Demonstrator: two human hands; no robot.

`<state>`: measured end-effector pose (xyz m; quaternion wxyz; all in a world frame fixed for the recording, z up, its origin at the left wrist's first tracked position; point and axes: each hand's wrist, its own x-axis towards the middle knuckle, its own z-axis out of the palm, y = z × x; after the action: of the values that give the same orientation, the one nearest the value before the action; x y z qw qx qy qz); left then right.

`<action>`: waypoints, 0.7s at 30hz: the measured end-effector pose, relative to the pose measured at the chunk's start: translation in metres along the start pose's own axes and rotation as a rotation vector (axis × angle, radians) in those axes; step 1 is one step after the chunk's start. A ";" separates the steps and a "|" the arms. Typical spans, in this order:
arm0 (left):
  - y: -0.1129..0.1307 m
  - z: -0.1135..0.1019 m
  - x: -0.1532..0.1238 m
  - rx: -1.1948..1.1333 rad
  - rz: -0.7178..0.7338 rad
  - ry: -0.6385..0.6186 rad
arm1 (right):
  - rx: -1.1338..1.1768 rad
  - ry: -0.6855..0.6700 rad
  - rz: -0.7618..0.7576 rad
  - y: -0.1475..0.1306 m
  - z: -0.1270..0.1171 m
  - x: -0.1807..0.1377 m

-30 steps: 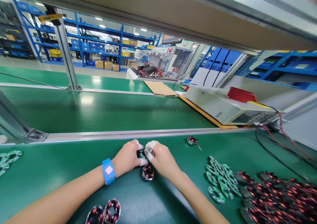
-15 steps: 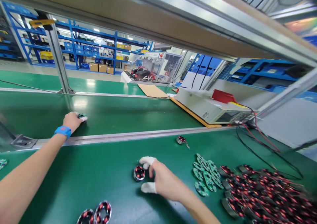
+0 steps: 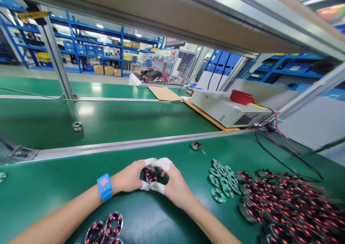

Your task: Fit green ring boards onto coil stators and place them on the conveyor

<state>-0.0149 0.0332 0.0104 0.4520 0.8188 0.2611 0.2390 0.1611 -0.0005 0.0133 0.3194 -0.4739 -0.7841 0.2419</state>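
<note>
Both hands wear white finger cots and meet over the bench around a small round motor stator [image 3: 151, 176] with copper windings. My left hand [image 3: 129, 177], with a blue band on the wrist, closes its thumb and fingers on the stator's left side. From the right, my right hand [image 3: 176, 186] curls its thumb and index finger round the same stator. The fingers partly hide its rim. Several other stators [image 3: 114, 224] lie at the near edge. On the rear green strip sits a stator topped with a green ring-shaped circuit board [image 3: 77, 126].
To the right are loose green ring boards [image 3: 218, 195] and a large pile of stators [image 3: 293, 208]. A single stator [image 3: 196, 145] lies near the metal rail [image 3: 126, 143]. Behind stands a grey instrument [image 3: 221, 107] with red and black cables. A shelf beam [image 3: 161, 17] crosses overhead.
My left hand has let go of the board-topped stator on the rear strip and come back to the middle. Both hands have now closed round the stator that my right hand was beside.
</note>
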 end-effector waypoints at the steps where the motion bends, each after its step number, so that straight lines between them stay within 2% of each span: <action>1: 0.000 0.002 0.000 -0.017 0.002 0.020 | -0.032 0.033 -0.048 -0.002 0.002 0.000; 6: -0.006 0.002 -0.001 0.103 -0.035 0.055 | -0.167 0.168 -0.262 -0.002 0.006 -0.009; 8: -0.008 0.002 -0.001 0.142 -0.032 0.059 | -0.271 0.169 -0.329 -0.002 0.005 -0.016; 12: -0.007 0.003 0.000 0.193 -0.038 0.069 | -0.502 -0.045 -0.566 -0.009 0.006 -0.024; 14: -0.005 0.003 0.000 0.202 -0.049 0.077 | -0.573 -0.119 -0.631 -0.015 0.009 -0.026; 18: -0.007 0.004 0.000 0.157 -0.074 0.075 | -0.494 -0.140 -0.534 -0.017 0.004 -0.036; 20: -0.010 0.004 0.000 0.109 -0.101 0.073 | -0.435 -0.038 -0.431 -0.010 -0.014 -0.044; 21: -0.011 0.004 -0.001 0.083 -0.119 0.071 | -0.440 0.032 -0.322 -0.004 -0.027 -0.048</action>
<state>-0.0149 0.0353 -0.0014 0.4215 0.8109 0.3349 0.2295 0.1947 -0.0433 0.0213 0.2554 -0.4050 -0.8779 0.0043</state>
